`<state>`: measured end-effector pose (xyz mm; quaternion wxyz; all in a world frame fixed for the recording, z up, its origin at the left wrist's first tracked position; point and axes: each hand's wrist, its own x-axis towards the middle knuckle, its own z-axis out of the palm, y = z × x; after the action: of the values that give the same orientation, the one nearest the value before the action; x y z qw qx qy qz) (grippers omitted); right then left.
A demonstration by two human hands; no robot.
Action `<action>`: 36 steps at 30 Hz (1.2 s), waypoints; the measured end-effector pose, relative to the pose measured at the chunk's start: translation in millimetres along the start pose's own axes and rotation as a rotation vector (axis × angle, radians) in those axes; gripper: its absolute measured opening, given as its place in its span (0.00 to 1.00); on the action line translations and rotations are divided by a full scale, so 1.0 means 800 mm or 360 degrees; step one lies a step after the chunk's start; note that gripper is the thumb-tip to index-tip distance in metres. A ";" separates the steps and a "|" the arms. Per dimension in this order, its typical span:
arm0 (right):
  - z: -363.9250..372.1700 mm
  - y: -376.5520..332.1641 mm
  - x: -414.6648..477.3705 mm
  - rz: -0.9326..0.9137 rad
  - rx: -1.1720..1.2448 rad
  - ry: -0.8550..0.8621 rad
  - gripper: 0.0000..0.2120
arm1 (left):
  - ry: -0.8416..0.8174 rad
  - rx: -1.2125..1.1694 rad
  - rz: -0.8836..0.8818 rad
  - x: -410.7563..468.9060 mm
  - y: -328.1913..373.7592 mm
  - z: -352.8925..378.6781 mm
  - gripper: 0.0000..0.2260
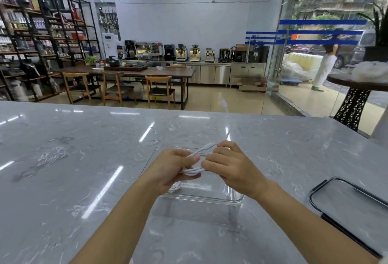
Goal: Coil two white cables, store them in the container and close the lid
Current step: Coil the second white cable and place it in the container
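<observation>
Fingers [190,158] of the left hand [174,167] are curled round a bundle of white cable [194,171] and grip it from the left. One loop [176,188] sags loose below that palm. The bundle hangs just above the open container [210,199], which stands on the bench [84,158] under both hands. Whether it is one cable or two, I cannot tell.

On the other side the right hand [228,167] pinches the same turns with bent fingers [212,162], and a plug end [207,145] pokes out above them. The lid [346,198] lies flat on the bench well off to the right, apart from the container.

The likely trouble is spring in the cable. Nothing ties the turns, so letting go may let them open out. The sagging loop or the plug end could then drape over the rim, and the lid would not seat. Reaching for the lid takes one hand off the coil, which invites exactly that.
</observation>
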<state>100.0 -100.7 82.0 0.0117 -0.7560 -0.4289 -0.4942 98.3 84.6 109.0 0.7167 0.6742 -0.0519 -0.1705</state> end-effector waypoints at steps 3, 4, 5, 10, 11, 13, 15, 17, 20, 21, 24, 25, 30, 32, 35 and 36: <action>0.003 -0.005 -0.007 0.0033 0.0061 -0.0114 0.02 | 0.0214 0.0695 0.0253 0.001 -0.010 0.006 0.05; 0.004 -0.006 -0.012 0.0067 0.0061 -0.0157 0.04 | 0.0303 0.0847 0.0322 0.002 -0.013 0.006 0.05; 0.006 -0.007 -0.018 0.0097 0.0064 -0.0203 0.06 | 0.0387 0.0968 0.0388 0.004 -0.015 0.005 0.06; 0.010 -0.011 -0.032 0.0332 0.0154 -0.0340 0.11 | 0.0539 0.0987 0.0628 0.003 -0.024 0.012 0.06; 0.008 -0.013 -0.030 0.0446 0.0216 -0.0350 0.14 | 0.0573 0.0940 0.0648 0.002 -0.025 0.015 0.06; 0.003 -0.018 -0.025 0.0672 0.0348 -0.0344 0.19 | 0.0663 0.0885 0.0663 0.004 -0.028 0.018 0.08; 0.000 -0.025 -0.019 0.0887 0.0559 -0.0372 0.24 | 0.0748 0.0899 0.0711 0.006 -0.030 0.022 0.09; -0.003 -0.032 -0.011 0.1154 0.1006 -0.0531 0.27 | 0.0795 0.0979 0.0796 0.010 -0.032 0.024 0.10; -0.006 -0.036 -0.004 0.1417 0.1274 -0.0691 0.25 | 0.0804 0.1232 0.0873 0.015 -0.037 0.026 0.11; -0.004 -0.038 -0.001 0.1436 0.1165 -0.0701 0.25 | 0.0815 0.1346 0.0884 0.015 -0.041 0.028 0.12; 0.003 -0.045 0.010 0.1532 0.0886 -0.0653 0.25 | 0.0865 0.1639 0.0859 0.014 -0.043 0.033 0.13; 0.005 -0.046 0.013 0.1572 0.0861 -0.0610 0.23 | 0.0904 0.1723 0.0880 0.012 -0.043 0.033 0.12; 0.012 -0.040 0.017 0.1729 0.0765 -0.0451 0.13 | 0.0897 0.2075 0.1060 0.024 -0.060 0.029 0.09; 0.013 -0.038 0.017 0.1751 0.0740 -0.0427 0.12 | 0.0670 0.2058 0.0928 0.020 -0.054 0.032 0.07; 0.011 -0.034 0.014 0.1708 0.0731 -0.0459 0.11 | 0.0520 0.1775 0.0864 0.020 -0.058 0.034 0.04; 0.011 -0.033 0.012 0.1654 0.0703 -0.0475 0.10 | 0.0491 0.1568 0.0824 0.018 -0.056 0.036 0.04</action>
<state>90.6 -74.3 73.8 0.3495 -0.9083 -0.0918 -0.2107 95.2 51.2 64.9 0.3357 0.9108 -0.1835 0.1549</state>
